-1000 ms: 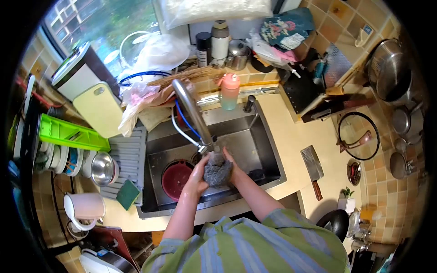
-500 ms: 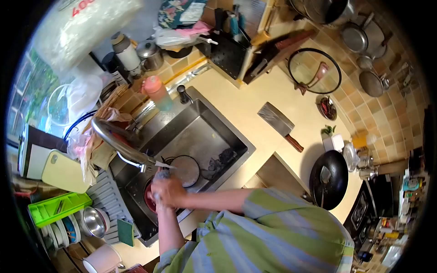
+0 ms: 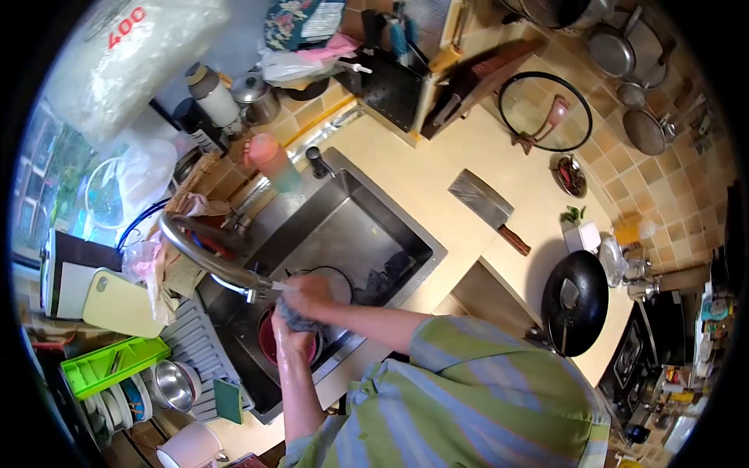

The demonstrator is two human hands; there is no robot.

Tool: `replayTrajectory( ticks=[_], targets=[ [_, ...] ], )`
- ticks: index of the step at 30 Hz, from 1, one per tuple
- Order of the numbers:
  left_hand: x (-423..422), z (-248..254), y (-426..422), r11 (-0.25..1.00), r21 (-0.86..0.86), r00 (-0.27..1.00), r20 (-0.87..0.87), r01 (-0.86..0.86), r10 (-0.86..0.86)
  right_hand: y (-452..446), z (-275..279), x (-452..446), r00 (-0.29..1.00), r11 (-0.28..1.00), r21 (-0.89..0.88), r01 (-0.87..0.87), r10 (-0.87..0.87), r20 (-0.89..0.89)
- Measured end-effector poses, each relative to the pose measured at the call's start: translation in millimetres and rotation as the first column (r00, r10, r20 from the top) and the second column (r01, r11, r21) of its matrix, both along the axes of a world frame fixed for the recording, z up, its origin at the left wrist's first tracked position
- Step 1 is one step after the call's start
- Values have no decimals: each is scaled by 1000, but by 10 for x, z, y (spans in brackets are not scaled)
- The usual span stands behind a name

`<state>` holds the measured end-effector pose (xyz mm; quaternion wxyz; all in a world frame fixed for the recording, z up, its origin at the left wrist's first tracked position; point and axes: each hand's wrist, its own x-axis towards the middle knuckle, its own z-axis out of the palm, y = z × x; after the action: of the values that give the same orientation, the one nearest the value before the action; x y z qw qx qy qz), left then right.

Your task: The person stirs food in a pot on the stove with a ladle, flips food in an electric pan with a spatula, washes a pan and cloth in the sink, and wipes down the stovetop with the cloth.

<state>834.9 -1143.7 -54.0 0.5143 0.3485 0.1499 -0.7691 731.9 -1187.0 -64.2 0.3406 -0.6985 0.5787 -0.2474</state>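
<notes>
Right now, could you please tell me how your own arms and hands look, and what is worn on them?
I wear a green shirt with blue-grey stripes. Its sleeves end near the elbows, so both forearms are bare below them. My left hand and right hand wear no gloves, and no watch shows. The right hand is blurred, so I cannot tell about a ring.

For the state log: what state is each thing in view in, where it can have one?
Faucet: on, water running
Gray wad: gripped in the left hand
Right hand: over the wad, blurred
Red basin: in the sink, partly hidden
Cleaver: lying flat
Wok: uncovered, spatula inside
Bottle: upright, closed
Small metal pot: lid on
</notes>
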Motion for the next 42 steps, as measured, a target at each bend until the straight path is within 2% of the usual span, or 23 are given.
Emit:
replayTrajectory(
  ticks=[2,3,6,7,8,10,11,13,15,18,19,22,23,27,30,31,34,36,37,39,40,41,42],
  targets=[
    [16,-36,47,999,22,1000,7,-28,28,-255,-263,-98,991,987,92,129,-124,-59],
    [-6,88,108,999,14,988,152,-36,33,-327,-212,-164,979,972,125,200,-192,-69],
    [32,106,169,985,-12,984,-25,-174,174,-534,7,-238,943,954,186,236,-271,195],
    [3,163,163,983,125,986,-82,-136,147,-577,6,-147,964,949,288,130,-189,189],
    [-17,217,170,962,259,982,-140,-87,127,-463,11,-126,971,987,160,6,-44,234],
    [119,-471,110,965,-256,994,70,-61,82,22,65,46,961,988,-58,-144,154,228],
    [152,-519,101,930,-359,987,105,-77,122,247,152,185,973,982,-126,-137,158,171],
    [189,-248,140,961,-258,991,67,-97,118,612,60,430,968,949,-234,-213,237,82],
    [169,-101,160,977,-191,995,29,-90,98,578,-501,686,890,817,-361,-450,442,-110],
    [23,-217,158,978,-192,997,-11,-77,76,179,-215,343,986,982,-89,-164,166,12],
    [-23,-316,136,980,-178,996,-31,-86,82,15,339,-13,929,990,141,23,-74,363],
    [26,-561,48,983,-87,986,-38,-163,160,-199,142,38,991,993,-79,89,-80,108],
    [37,-540,28,973,-89,977,8,-212,213,-62,123,124,984,933,-313,177,-167,59],
    [-31,-451,143,962,-175,972,68,-210,225,494,101,449,949,907,-285,-310,312,-38],
    [-19,-175,144,944,-285,973,108,-168,206,91,291,242,999,998,63,-24,22,45],
    [-45,62,81,969,-190,987,-11,-160,161,3,193,139,940,991,38,126,-131,315],
    [-98,127,11,941,-248,972,-83,-232,218,-459,-815,139,678,877,466,-116,-273,683],
    [-248,294,12,930,-281,969,3,-236,247,-418,-241,-79,474,619,718,-319,-551,686],
    [-258,115,13,948,-247,974,55,-199,219,-395,-27,-158,408,430,786,-444,-684,605],
    [-364,287,42,967,-254,975,213,-4,60,-469,-87,-236,467,658,693,-295,-533,705],
    [-354,-12,57,971,-228,982,185,70,-27,-485,-61,-253,496,778,557,-289,-376,783],
    [-333,120,131,966,-215,988,94,141,-123,-505,-31,-271,518,873,404,-272,-220,826],
    [-323,240,153,950,-271,975,-116,154,-191,-532,-257,-249,667,906,314,-284,-49,743]
  ],
)
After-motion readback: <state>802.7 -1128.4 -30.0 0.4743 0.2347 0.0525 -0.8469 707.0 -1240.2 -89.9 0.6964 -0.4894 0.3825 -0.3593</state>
